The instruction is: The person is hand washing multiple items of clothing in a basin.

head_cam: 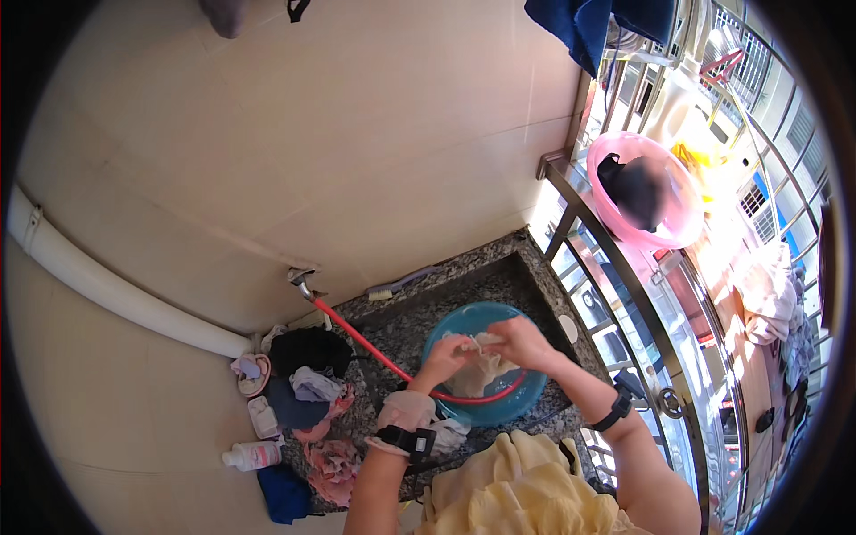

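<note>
Both of my hands are over a teal plastic basin that sits in a speckled stone sink. A pale, thin wet cloth is pinched between my left hand and my right hand. Its lower part hangs down into the basin, where some water shows. A red hose runs from a metal wall tap and curves into the basin below the cloth. The fingertips partly cover the upper edge of the cloth.
Left of the sink lie a black cloth, pink garments, a soap box and a white bottle. A scrubbing brush rests on the back ledge. Beyond the metal railing a pink basin holds something dark.
</note>
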Tool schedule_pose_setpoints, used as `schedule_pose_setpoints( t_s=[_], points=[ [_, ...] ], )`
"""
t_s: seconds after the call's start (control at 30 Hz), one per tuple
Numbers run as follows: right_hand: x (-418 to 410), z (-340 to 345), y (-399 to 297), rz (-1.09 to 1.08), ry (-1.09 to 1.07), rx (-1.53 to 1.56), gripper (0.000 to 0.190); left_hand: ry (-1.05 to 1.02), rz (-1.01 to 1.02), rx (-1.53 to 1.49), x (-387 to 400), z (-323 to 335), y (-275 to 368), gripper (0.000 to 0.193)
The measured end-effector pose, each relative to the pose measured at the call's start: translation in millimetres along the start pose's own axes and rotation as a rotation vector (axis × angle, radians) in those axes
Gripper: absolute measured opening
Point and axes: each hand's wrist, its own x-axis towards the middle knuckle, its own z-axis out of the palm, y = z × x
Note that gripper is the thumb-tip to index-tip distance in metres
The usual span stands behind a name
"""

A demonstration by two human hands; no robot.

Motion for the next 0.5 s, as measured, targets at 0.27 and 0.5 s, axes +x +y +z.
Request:
schedule_pose_setpoints(
  t_s=[0.27, 0.5],
  points=[
    [-12, -77, -52, 0.053, 0.159, 0.175, 0.031, 0.208, 0.185, 0.005, 6, -71, 75, 0.016],
    [-13, 34, 73, 0.249, 0.002, -0.217, 0.043, 0.130, -0.128, 0.134, -3, -24, -3, 0.016]
  ],
)
